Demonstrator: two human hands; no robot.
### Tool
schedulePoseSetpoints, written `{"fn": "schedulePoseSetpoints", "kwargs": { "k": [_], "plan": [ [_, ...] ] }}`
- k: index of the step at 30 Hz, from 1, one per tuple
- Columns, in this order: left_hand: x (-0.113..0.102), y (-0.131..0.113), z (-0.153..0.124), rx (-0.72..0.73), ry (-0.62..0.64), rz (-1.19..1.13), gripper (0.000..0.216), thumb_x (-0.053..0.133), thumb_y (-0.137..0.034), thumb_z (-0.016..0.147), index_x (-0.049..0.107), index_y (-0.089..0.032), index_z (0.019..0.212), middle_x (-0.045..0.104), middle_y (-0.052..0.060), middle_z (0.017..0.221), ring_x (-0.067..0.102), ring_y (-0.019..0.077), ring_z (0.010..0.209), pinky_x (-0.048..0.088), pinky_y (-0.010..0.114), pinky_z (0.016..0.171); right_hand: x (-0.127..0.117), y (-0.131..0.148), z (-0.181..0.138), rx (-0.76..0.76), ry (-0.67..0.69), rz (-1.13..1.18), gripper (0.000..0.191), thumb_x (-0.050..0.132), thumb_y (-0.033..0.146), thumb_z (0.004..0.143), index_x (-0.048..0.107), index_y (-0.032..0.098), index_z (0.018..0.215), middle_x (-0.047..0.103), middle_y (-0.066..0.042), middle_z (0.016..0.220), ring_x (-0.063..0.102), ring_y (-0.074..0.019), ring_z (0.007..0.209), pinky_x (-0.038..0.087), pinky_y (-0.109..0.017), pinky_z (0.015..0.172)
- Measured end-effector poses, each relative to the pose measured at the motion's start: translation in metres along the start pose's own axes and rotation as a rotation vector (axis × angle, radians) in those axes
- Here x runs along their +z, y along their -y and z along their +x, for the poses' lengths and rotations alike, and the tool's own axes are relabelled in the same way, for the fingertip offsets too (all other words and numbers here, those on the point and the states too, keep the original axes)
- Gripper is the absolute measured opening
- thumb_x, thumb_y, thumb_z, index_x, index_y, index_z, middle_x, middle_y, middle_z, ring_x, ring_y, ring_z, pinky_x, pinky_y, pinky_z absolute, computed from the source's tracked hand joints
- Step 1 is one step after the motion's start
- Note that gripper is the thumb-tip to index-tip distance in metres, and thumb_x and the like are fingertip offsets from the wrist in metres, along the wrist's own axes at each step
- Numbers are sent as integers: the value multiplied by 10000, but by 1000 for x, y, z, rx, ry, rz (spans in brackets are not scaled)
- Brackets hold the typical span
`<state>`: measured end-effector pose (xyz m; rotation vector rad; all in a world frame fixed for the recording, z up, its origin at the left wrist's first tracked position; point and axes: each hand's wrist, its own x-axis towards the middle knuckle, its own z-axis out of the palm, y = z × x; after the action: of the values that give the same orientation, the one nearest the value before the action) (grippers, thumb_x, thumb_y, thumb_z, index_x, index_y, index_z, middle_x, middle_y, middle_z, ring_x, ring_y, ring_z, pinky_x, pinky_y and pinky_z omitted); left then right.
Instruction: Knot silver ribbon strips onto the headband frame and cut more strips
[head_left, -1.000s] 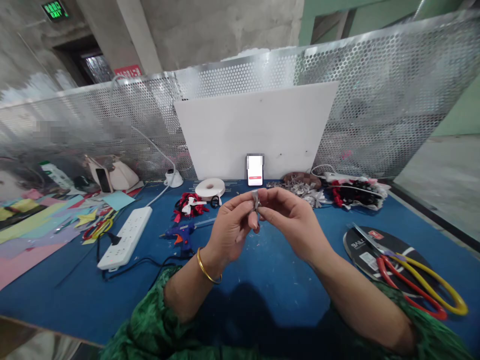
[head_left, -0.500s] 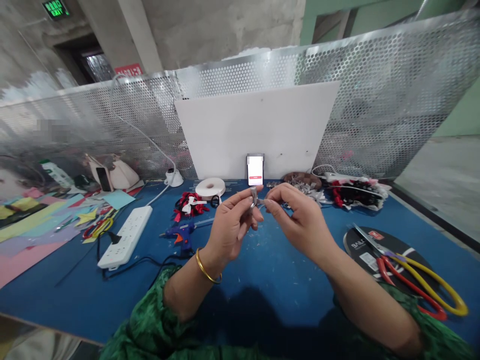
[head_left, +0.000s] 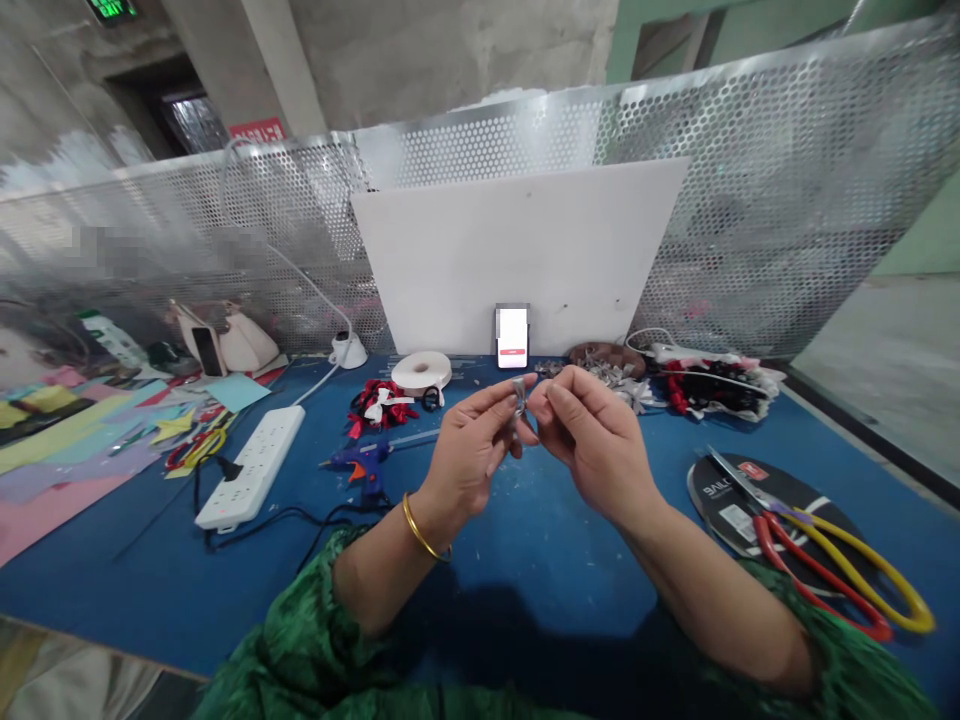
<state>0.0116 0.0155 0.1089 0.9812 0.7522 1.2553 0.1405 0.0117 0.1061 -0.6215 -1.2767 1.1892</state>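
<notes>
Between the thumb and fingers of my left hand (head_left: 469, 445) is a small looped piece of grey ribbon (head_left: 519, 393), held up above the table. My right hand (head_left: 596, 435) is closed in a pinch just to the right of the ribbon, fingertips close against it. Whatever those fingertips grip is too small and hidden to make out. Behind the hands lies a pile of grey ribbon bows (head_left: 626, 385). Left of my left hand rests a blue glue gun (head_left: 364, 462) with an orange trigger.
Red and yellow-handled scissors (head_left: 795, 525) lie on a black oval board (head_left: 709, 480) at right. A white power strip (head_left: 255, 465), red and black bows (head_left: 371, 410) and a white ribbon roll (head_left: 421, 373) are left. A lit phone (head_left: 512, 338) stands against a white panel (head_left: 517, 250).
My right hand's fingers have curled in more tightly and turned upward at the ribbon. My left hand, still holding the ribbon, has shifted slightly right.
</notes>
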Motion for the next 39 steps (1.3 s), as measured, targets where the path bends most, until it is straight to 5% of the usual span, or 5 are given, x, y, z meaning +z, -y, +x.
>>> {"fn": "schedulePoseSetpoints", "kwargs": {
  "k": [11,23,28,33,39],
  "plan": [
    [-7,2,7,9,79,92,306,609,-334,854,714,-159,1082,469,-85,436,257,16,309,452,232,517,-1,1,3,-22,-20,-176,277,550,396,927,512,191,745,521,14,661,445,-79,532,320,-202,442],
    [-10,-2,8,-148,139,178,554,442,-622,879,665,-116,914,412,-83,406,279,45,291,462,252,496,-12,-12,7,-247,86,-911,157,377,297,991,462,215,889,555,10,650,512,-127,568,332,-238,543],
    [-15,0,13,-77,90,165,523,477,-630,860,640,-139,782,458,-50,453,334,50,338,299,202,373,-12,-6,11,-375,366,-889,143,575,246,901,542,197,1032,628,-46,868,576,-164,782,402,-256,648],
    [-18,0,14,-78,128,175,562,425,-654,873,661,-147,829,446,-62,442,306,48,314,399,230,443,-14,-13,14,-438,291,-904,119,521,81,860,536,179,795,532,-19,792,495,-122,682,356,-245,590],
    [-17,-1,14,-76,143,194,573,415,-657,874,648,-151,741,499,-39,480,295,37,303,391,233,428,-19,-11,15,-402,427,-893,316,525,11,762,550,177,1030,560,-38,901,527,-141,776,389,-251,641]
  ]
}}
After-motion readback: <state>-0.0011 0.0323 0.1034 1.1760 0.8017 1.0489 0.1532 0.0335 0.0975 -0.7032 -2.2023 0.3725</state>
